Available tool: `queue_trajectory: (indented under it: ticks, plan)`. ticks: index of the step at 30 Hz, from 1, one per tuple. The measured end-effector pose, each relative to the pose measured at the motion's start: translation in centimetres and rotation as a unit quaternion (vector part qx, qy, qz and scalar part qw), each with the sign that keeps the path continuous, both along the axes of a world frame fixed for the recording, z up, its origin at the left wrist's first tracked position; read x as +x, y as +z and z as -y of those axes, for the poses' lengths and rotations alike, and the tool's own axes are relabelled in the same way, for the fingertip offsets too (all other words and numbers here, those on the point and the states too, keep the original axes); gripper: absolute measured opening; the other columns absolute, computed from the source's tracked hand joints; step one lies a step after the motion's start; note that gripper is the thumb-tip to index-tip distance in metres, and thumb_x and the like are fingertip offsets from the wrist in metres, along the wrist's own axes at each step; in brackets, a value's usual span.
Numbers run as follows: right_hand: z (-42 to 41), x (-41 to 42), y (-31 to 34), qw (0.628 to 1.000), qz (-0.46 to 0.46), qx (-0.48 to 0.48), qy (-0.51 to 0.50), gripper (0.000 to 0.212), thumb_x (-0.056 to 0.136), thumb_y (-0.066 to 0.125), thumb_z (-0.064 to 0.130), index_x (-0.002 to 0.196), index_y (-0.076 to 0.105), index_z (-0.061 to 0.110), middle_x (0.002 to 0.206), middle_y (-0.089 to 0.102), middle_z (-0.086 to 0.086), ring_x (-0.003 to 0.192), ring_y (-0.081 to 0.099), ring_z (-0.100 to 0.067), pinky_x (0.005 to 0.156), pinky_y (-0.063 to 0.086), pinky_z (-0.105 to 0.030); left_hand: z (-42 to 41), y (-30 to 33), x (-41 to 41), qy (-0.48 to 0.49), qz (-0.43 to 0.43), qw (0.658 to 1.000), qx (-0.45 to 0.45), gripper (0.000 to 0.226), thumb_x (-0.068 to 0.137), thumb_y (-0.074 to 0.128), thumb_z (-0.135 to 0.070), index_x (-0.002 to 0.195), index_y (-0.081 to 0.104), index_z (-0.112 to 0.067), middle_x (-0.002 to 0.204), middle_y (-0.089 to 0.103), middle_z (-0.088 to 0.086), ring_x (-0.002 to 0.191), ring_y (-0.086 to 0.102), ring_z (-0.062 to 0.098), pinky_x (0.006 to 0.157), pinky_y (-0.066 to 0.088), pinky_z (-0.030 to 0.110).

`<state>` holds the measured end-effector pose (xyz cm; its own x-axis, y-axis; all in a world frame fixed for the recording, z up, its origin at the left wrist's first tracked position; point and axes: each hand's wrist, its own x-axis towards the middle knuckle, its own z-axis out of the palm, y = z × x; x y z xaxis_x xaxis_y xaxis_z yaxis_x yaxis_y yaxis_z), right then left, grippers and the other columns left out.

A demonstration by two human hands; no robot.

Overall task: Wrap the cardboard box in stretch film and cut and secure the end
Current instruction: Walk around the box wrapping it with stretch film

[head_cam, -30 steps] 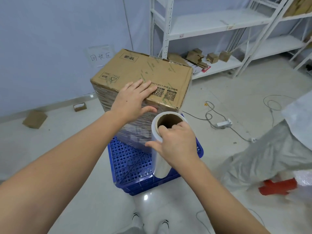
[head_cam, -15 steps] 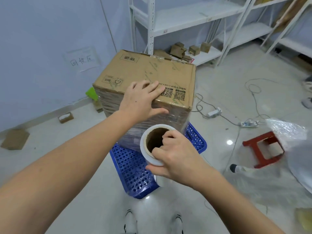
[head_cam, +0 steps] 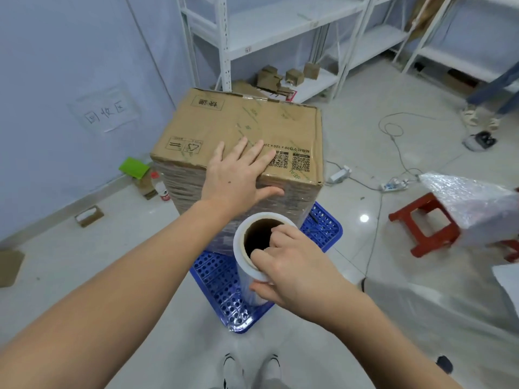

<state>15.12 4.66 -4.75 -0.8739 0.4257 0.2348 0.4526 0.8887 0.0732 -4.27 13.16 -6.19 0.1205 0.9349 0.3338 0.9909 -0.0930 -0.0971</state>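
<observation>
brown cardboard box (head_cam: 241,130) stands on blue perforated plastic crate (head_cam: 323,228), sides already filmed. left hand (head_cam: 238,178) flat, fingers spread, steadying top. right hand (head_cam: 295,265) pinches clear stretch-film roll (head_cam: 247,276) at core rim. film likely clingy, slippery; hold by core.

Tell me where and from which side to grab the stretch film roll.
Take the stretch film roll at its top end, from above. It stands upright with its hollow cardboard core open upward, so fingers can hook inside the core while the thumb clamps the outer wall, as the right hand does now. That probably leaves the roll free to turn beside the cardboard box.
</observation>
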Motion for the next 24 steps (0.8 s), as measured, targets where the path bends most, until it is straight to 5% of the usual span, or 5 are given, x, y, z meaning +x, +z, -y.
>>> queue_trajectory:
  ticks: [4,7,10,14,24]
  plan:
    - [2.0,-2.1,-0.2,0.988,-0.036,-0.005,-0.148,0.028,0.065,0.062,0.029,0.067,0.036,0.018,0.049,0.045,0.001,0.054,0.033,-0.024,0.073,0.046,-0.040,0.1,0.9,0.4,0.015,0.009,0.998,-0.053,0.096,0.080,0.016,-0.092,0.159,0.025,-0.040,0.168,0.027,-0.009,0.156,0.021,0.020,0.124,0.017,0.057]
    - [2.4,-3.1,-0.5,0.986,-0.034,-0.001,-0.162,0.044,0.075,0.068,0.050,0.067,0.037,0.019,0.049,0.046,0.003,0.051,0.035,-0.022,0.071,0.041,-0.038,0.2,1.8,0.2,0.006,0.014,0.995,-0.097,0.095,0.080,0.021,-0.090,0.161,0.019,-0.040,0.170,0.020,-0.009,0.157,0.014,0.021,0.125,0.013,0.056]
    - [1.6,-3.5,-0.4,0.986,-0.033,0.008,-0.161,0.057,0.076,0.068,0.067,0.065,0.039,0.019,0.048,0.046,0.003,0.049,0.036,-0.021,0.068,0.038,-0.037,0.0,3.0,-0.8,-0.037,0.040,0.988,-0.142,0.091,0.085,0.046,-0.080,0.162,0.020,-0.037,0.171,0.016,-0.005,0.158,0.011,0.023,0.127,0.010,0.053]
    - [0.3,-3.3,-0.3,0.986,-0.045,0.006,-0.159,0.054,0.079,0.068,0.063,0.065,0.039,0.020,0.046,0.047,0.004,0.048,0.040,-0.021,0.068,0.038,-0.036,0.2,4.9,-2.9,-0.086,0.108,0.974,-0.180,0.093,0.083,0.075,-0.057,0.160,0.029,-0.035,0.171,0.015,-0.003,0.158,0.008,0.019,0.128,0.013,0.047]
    - [0.1,-4.0,-0.2,0.984,-0.043,-0.002,-0.175,0.047,0.086,0.059,0.056,0.064,0.039,0.020,0.046,0.048,0.005,0.048,0.044,-0.021,0.074,0.045,-0.038,0.4,5.6,-14.1,-0.029,-0.013,0.973,-0.228,0.118,0.064,0.056,-0.094,0.159,-0.001,-0.052,0.172,0.003,-0.008,0.159,0.001,0.023,0.123,0.007,0.065]
